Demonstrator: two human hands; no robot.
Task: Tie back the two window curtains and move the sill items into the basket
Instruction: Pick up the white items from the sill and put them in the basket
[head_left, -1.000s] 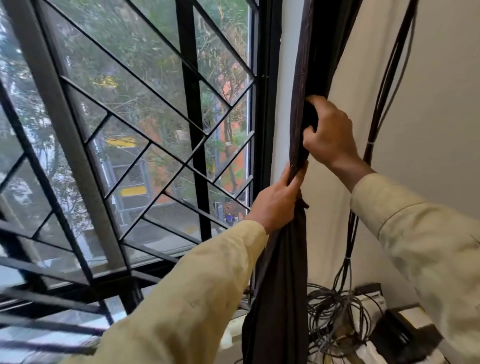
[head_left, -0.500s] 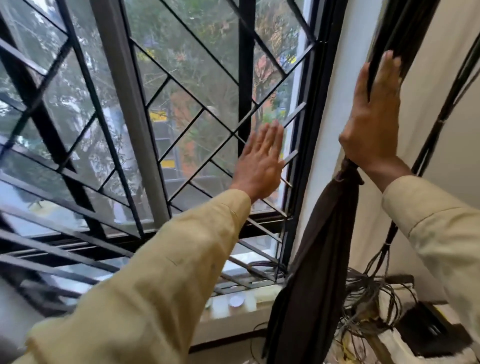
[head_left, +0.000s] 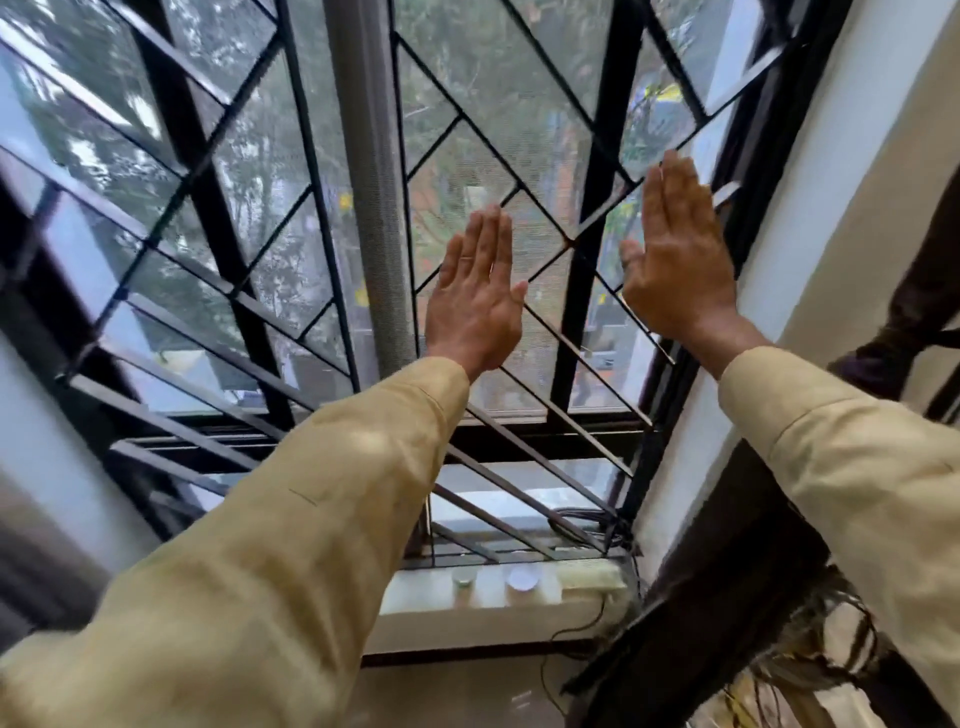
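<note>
Both hands are raised flat before the window grille, palms facing each other, holding nothing. My left hand (head_left: 478, 296) is at the centre with fingers straight and together. My right hand (head_left: 675, 254) is a little higher, to its right. The dark brown right curtain (head_left: 727, 582) hangs gathered along the wall at the lower right, apart from both hands. On the pale window sill (head_left: 415, 603) below sit a small greenish round lid (head_left: 464, 576), a whitish round disc (head_left: 522, 578) and a pale yellow oblong item (head_left: 592, 577). No basket is visible, nor a left curtain.
A black metal grille (head_left: 208, 208) with diagonal bars covers the window. A grey vertical frame post (head_left: 374, 208) stands at the centre. Tangled cables (head_left: 810, 644) hang beside the curtain at the lower right. A thin wire (head_left: 576, 623) trails off the sill.
Both hands released the right curtain and lifted, flat and open, in front of the grille. The view swung left and down, bringing the sill items into sight.
</note>
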